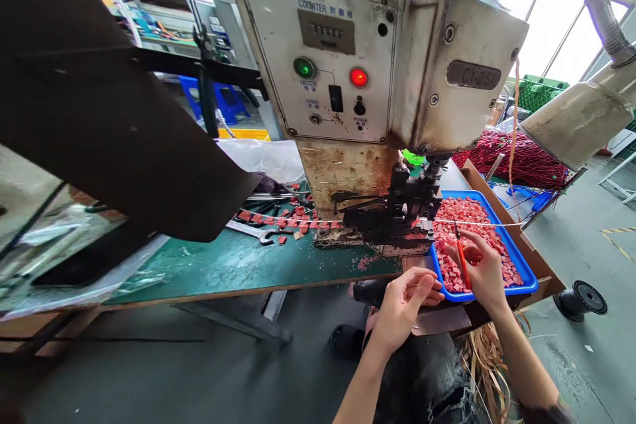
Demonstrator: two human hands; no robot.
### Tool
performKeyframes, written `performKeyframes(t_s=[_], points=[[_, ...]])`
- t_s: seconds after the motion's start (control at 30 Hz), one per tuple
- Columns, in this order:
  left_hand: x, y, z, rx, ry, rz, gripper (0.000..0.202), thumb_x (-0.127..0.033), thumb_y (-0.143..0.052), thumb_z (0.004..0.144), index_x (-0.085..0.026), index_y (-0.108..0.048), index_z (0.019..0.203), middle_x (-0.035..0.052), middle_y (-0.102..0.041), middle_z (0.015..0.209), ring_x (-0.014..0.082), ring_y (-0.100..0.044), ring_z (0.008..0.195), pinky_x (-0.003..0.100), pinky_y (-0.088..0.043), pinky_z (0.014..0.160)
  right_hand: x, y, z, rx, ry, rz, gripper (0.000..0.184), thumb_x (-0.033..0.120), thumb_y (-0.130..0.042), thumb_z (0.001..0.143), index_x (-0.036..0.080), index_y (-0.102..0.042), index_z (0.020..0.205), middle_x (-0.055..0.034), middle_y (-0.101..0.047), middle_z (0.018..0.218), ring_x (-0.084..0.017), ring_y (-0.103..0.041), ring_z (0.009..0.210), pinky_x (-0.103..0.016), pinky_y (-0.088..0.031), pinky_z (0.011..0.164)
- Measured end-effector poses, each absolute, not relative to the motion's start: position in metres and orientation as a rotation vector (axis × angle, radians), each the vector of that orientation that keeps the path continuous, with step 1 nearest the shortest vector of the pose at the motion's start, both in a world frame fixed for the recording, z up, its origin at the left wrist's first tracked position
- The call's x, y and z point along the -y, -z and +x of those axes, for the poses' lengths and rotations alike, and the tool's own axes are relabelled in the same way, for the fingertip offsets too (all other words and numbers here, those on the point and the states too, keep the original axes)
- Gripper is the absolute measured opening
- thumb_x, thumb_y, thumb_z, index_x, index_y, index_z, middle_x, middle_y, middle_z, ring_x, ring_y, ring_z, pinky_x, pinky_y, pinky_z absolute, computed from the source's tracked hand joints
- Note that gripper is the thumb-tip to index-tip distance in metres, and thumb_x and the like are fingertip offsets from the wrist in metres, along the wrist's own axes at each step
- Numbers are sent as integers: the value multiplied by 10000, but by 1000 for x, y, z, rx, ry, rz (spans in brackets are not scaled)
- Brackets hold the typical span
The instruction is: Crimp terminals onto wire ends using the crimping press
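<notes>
Your tabletop carries the machine near its right end. The tray is beside the machine. Your left hand is at the tray's near-left corner, fingers half curled; any grip cannot be confirmed. Your right hand's fingers grip the red tool over the tray's left half. Red pieces fill the tray.

Operator seen from here: left hand and right hand both bare, slim fingers. Forearms bare too. Dark sleeve shows by the right elbow, near side, details blurred. Trousers: black denim look, mottled grey fade, ripped toward the right, pale frayed threads across the tear.
</notes>
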State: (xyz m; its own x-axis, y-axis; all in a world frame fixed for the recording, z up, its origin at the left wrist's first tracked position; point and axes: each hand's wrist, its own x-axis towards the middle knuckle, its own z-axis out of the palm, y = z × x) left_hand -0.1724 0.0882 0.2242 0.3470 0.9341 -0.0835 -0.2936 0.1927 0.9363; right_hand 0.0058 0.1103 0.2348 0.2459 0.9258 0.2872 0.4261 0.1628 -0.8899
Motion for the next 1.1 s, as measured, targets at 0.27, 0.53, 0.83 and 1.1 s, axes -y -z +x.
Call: performKeyframes(t_s=[0.27,0.53,0.83,1.1], points=[[-70,-224,-163,-884,-987,1168,369,-566,-781,786,-198,-760,807,67,-764,767,211,-732,720,291,-555,701,-174,-253,36,1918,-203,-1568,204,316,-546,853,204,-701,780,-10,-576,530,-175,-466,513,-299,-339,569],[-118,-230,-123,-854,-1212,822,462,-546,-814,729,-191,-710,1005,84,-761,985,160,-694,619,298,-596,555,-156,-263,44,2037,-255,-1526,186,339,-516,877,230,-559,732,-2,-542,541,-165,-397,495,-300,-261,547],[-151,-241,-88,-853,-1461,522,468,-578,-849,632,-172,-625,695,-3,-665,608,68,-503,433,191,-367,410,-145,-274,37,2082,-358,-1434,315,405,-520,917,244,-422,665,29,-477,518,-139,-315,509,-292,-240,516],[-102,-257,-102,-822,-1389,752,428,-579,-815,724,-172,-683,724,-27,-634,552,88,-507,430,210,-392,431,-92,-287,40,1975,-529,-1370,341,429,-574,933,206,-512,682,61,-427,538,-107,-332,517,-237,-272,482]])
